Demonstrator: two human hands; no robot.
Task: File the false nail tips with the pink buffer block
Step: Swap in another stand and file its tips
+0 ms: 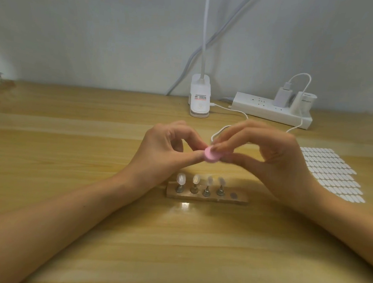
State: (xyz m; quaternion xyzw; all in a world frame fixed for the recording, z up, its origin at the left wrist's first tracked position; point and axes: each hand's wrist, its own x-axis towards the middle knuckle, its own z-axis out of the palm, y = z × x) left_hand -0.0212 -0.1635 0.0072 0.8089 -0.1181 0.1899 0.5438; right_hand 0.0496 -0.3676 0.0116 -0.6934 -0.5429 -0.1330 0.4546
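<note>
My right hand (268,156) pinches the pink buffer block (278,161) between thumb and fingers above the table. My left hand (167,149) meets it, thumb and forefinger pinched together against the block's left end; whatever they hold is hidden behind the fingers and the block. Below both hands a small wooden stand (207,195) carries several clear false nail tips (181,179) upright on metal pegs. The stand's rightmost spot (233,195) shows only a bare round disc.
A sheet of white oval stickers (331,173) lies to the right. At the back stand a white clip lamp base (200,98) and a white power strip (271,109) with chargers, whose cable (221,130) loops behind my hands. The table is light wood.
</note>
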